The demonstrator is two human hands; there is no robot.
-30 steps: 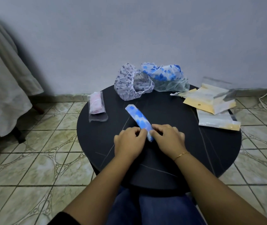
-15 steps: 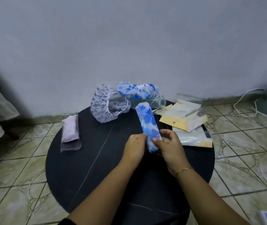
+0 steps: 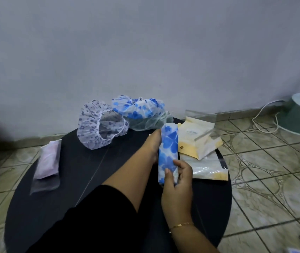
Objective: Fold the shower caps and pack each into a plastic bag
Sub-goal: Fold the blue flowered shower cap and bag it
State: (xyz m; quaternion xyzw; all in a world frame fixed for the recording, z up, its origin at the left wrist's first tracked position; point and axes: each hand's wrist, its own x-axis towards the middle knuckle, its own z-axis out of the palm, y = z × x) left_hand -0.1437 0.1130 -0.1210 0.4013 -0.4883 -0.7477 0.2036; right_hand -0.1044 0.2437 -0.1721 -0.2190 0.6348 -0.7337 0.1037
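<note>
One pink cap lies packed in a clear bag at the left of the tabletop; that unit is judged complete. A blue-flowered cap is folded into a narrow strip and held above the tabletop, not yet bagged. Two more caps remain unfolded at the far edge: a grey-print cap and a blue-print cap, touching each other. Empty bags lie stacked at the right, just beside the strip. By this count, roughly one of four is done, the second is ready for bagging, and two are untouched.

The right hand grips the strip's near end, fingers and thumb clamped round it. The left hand is behind the strip, reaching toward the bags; its fingers are mostly hidden and their state cannot be told.

Against the earlier frames: the strip was pressed flat on the tabletop under both hands, then raised; it is now upright in the right hand alone, and the left hand has let go and moved forward.
</note>
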